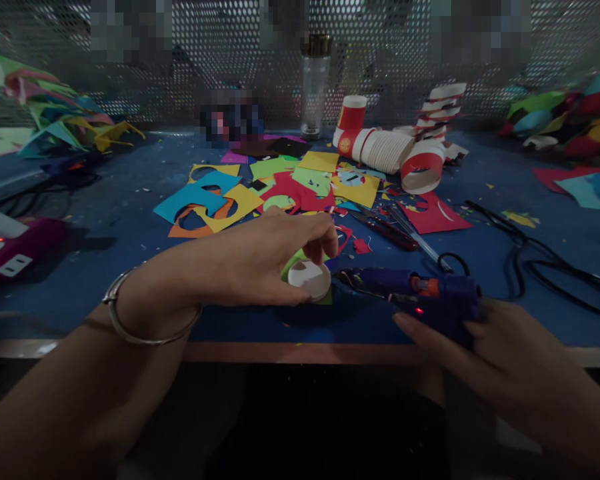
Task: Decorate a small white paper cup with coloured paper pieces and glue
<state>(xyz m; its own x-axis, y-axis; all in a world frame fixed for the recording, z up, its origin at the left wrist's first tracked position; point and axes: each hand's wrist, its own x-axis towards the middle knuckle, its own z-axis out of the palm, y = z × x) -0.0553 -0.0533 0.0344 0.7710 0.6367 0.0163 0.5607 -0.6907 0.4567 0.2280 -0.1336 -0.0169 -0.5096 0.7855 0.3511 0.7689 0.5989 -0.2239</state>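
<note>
My left hand reaches over a round white piece that looks like the bottom of a paper cup. Its thumb presses on the near rim, and the other fingers curl down at the far side. Green paper lies beneath the white piece. In my right hand is a dark blue glue gun with a glowing red light. The nozzle points left, close to the white piece's right edge. Scissors with dark handles rest just beyond the gun.
Coloured paper scraps cover the table's middle. Behind them are red and white paper cups and a clear bottle. A black cord loops at right; a purple power strip sits at left. A perforated metal screen borders the back.
</note>
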